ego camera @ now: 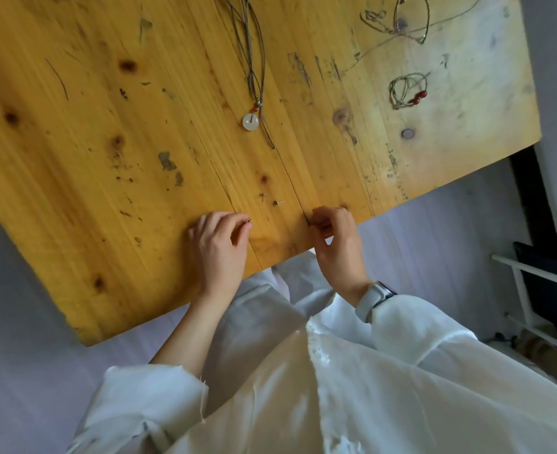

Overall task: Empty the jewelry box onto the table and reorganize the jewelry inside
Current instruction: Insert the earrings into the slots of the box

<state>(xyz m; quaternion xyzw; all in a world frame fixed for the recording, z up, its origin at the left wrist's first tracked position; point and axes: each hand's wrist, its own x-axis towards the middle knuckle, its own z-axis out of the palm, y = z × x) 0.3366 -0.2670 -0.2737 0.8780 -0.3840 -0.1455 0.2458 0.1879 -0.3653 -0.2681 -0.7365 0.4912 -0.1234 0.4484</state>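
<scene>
**Jewelry spread on a pine table, my hands at its near edge**

The jewelry lies loose across the wooden table (106,142), and no jewelry box shows in this view. Two small ear studs (272,199) rest just beyond my fingertips, close to one another. Farther up the board, a cord necklace with a white ring pendant (250,121) and a small red bead stretches toward the far edge. To the right of it a cord bracelet with red beads (408,91) sits coiled, and beyond that a thin looped cord (405,22) sprawls near the table's corner, well apart from the studs.

My left hand (216,247) rests on the wood near the front edge, thumb and forefinger pinched on a tiny metal piece (248,221), too small to identify. My right hand (333,239) hovers at the table's edge with its fingers curled inward; whether they grasp anything I cannot tell. A pale wristwatch (370,301) bands my right wrist, and white sleeves (434,329) cover both arms over a white garment below.
</scene>
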